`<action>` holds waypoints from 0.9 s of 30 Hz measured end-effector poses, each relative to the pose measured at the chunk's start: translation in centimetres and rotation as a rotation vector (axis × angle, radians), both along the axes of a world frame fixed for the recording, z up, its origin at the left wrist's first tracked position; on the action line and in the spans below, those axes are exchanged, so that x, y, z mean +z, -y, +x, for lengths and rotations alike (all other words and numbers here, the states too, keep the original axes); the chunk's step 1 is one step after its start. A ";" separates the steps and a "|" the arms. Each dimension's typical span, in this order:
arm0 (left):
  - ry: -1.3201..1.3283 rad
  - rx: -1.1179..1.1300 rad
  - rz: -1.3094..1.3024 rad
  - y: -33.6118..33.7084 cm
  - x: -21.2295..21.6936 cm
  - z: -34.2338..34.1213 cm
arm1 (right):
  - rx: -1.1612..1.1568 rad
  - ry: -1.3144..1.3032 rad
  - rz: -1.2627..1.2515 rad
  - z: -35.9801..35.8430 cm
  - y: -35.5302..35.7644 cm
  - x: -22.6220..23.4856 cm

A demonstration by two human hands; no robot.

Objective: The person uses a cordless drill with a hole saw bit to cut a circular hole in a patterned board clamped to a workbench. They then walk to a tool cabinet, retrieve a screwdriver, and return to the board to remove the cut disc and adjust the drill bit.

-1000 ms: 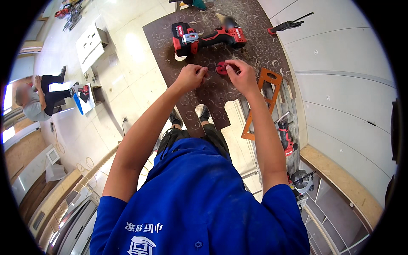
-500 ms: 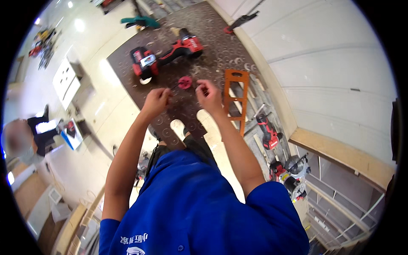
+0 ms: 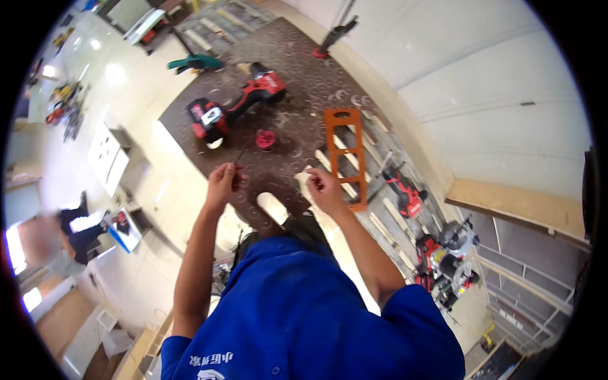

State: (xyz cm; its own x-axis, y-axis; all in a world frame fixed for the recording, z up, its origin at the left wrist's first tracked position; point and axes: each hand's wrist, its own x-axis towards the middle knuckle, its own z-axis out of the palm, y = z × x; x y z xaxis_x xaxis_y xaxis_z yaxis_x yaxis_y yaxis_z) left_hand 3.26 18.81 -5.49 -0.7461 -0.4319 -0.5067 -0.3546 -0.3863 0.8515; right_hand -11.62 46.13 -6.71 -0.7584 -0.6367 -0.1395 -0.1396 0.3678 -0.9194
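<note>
My left hand (image 3: pixel 223 182) pinches a thin dark bit (image 3: pixel 242 152) that points up toward a red round part (image 3: pixel 265 138) lying on the dark pitted board (image 3: pixel 304 82). My right hand (image 3: pixel 324 189) is closed on a small pale piece (image 3: pixel 304 179) beside an orange frame jig (image 3: pixel 347 155). A red and black cordless drill (image 3: pixel 234 109) lies on the board just beyond the red part. Both hands hover low over the board's near edge, about a hand's width apart.
A green clamp (image 3: pixel 195 62) lies at the board's far left. A second red power tool (image 3: pixel 405 193) and a circular saw (image 3: pixel 451 258) sit on slatted racking to the right. My pale shoe (image 3: pixel 272 206) is below the hands. Another person (image 3: pixel 66 233) sits at the left.
Both hands were at the red round part; now they have pulled back from it, and it lies alone on the board. The view has swung, shifting the board right.
</note>
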 end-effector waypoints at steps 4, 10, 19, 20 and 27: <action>-0.194 0.136 0.339 -1.7 1.9 2.5 | -0.070 0.093 -0.064 -0.3 1.0 2.5; -0.128 -0.106 0.190 -7.1 3.3 5.0 | 0.251 0.206 -0.230 3.1 5.8 5.8; -0.044 -0.173 -0.362 -6.8 6.2 5.1 | 0.358 0.145 -0.195 4.8 8.2 7.6; -0.039 -0.095 -0.416 -6.1 7.1 4.8 | 0.426 0.161 -0.188 4.4 8.1 7.2; 0.082 -0.561 -0.677 -2.5 11.9 2.6 | 0.691 0.144 -0.138 2.8 7.7 7.3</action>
State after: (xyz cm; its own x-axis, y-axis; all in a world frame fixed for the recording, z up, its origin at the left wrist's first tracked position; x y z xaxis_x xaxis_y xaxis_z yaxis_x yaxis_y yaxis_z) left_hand 5.88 21.32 6.39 -0.9107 -0.2395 -0.3365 -0.4109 0.4414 0.7977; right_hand -8.79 38.45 0.59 -0.1558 -0.9835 -0.0918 -0.1724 0.1186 -0.9779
